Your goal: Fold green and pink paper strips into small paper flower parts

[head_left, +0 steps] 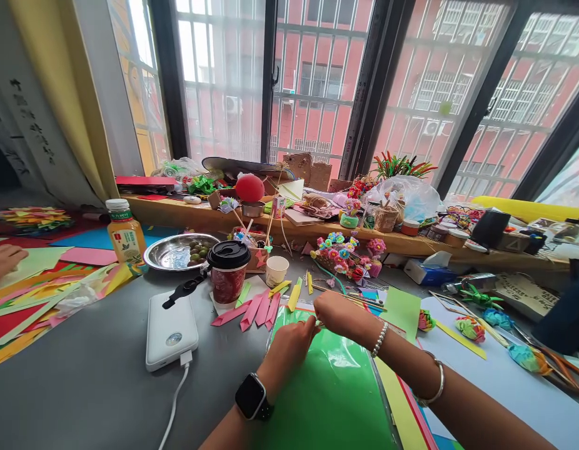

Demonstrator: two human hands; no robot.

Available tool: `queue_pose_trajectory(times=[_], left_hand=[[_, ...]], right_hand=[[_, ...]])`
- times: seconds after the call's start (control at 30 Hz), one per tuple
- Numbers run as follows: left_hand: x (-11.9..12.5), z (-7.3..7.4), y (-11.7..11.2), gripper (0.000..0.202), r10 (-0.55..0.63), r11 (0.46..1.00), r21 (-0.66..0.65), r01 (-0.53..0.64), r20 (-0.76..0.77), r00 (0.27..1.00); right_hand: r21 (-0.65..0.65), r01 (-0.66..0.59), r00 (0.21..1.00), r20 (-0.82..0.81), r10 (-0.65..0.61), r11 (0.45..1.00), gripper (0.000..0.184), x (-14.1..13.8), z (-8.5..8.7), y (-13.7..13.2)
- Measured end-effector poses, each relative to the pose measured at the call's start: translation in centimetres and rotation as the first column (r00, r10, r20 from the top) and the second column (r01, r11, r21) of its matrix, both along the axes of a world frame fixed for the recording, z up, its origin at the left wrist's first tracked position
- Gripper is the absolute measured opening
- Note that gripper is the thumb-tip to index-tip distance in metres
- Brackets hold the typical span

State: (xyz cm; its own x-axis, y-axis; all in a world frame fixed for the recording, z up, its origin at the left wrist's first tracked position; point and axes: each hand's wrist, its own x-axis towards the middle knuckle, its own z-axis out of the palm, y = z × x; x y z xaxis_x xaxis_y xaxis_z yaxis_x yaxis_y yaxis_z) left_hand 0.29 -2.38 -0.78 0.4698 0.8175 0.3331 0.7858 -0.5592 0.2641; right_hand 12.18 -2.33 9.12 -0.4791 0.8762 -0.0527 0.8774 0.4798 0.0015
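Observation:
My left hand point(292, 342), with a black watch on its wrist, is closed in a pinch. Against its fingertips, my right hand point(336, 315) is closed too, a beaded bracelet and a bangle on that arm. Between the fingers shows a bit of a small pale paper piece point(319, 324), mostly hidden. Both hands are above a green sheet pack point(336, 387) in clear plastic. Just left of them lie pink folded paper pieces point(256, 310). Yellow folded paper pieces point(295, 295) lie beyond my left hand.
A white power bank point(171, 331) with a cable, a lidded coffee cup point(227, 275), a paper cup point(277, 271) and a metal bowl point(162, 253) stand to the left. Paper flowers point(470, 328) lie at right. At the far left is another person's hand point(5, 259).

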Motion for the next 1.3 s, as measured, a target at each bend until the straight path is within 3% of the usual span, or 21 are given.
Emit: queue_pose_trajectory(times=[0.2,0.47,0.67,0.83,0.93,1.13,1.2,1.3], left_hand=[[0.2,0.6,-0.3,0.022,0.127,0.983,0.133,-0.122,-0.027,0.992],[0.2,0.2,-0.1,0.024,0.172,0.963,0.213,-0.163,-0.025,0.985],[0.1,0.2,-0.2,0.026,0.169,0.967,0.181,-0.178,0.064,0.983],[-0.1,0.2,-0.2,0.028,0.175,0.954,0.229,-0.193,0.097,0.98],[-0.2,0.2,-0.1,0.028,0.168,0.92,0.341,-0.193,0.103,0.98],[-0.2,0.2,0.0,0.033,0.181,0.747,0.63,-0.215,0.118,0.976],[-0.2,0.3,-0.1,0.032,0.181,0.728,0.654,-0.204,0.103,0.978],[-0.2,0.4,-0.2,0.033,0.178,0.748,0.636,-0.19,0.084,0.98]], right_hand=[[0.08,0.058,0.997,0.046,-0.062,0.995,0.017,-0.2,1.2,-0.9],[0.111,0.156,0.981,0.097,-0.167,0.981,0.019,-0.1,2.1,-2.7],[0.159,0.191,0.978,0.051,-0.201,0.969,0.015,0.1,0.9,-3.9],[0.136,0.287,0.956,-0.1,-0.275,0.948,0.013,0.1,-0.7,-4.6],[0.097,0.304,0.934,-0.225,-0.277,0.948,0.012,0.0,-1.5,-4.9],[0.046,0.283,0.888,-0.39,-0.244,0.958,0.012,0.3,-2.1,-5.0],[0.035,0.276,0.878,-0.416,-0.237,0.961,0.011,0.4,-2.1,-5.0],[0.033,0.281,0.85,-0.472,-0.233,0.959,0.012,0.5,-2.6,-5.0]])
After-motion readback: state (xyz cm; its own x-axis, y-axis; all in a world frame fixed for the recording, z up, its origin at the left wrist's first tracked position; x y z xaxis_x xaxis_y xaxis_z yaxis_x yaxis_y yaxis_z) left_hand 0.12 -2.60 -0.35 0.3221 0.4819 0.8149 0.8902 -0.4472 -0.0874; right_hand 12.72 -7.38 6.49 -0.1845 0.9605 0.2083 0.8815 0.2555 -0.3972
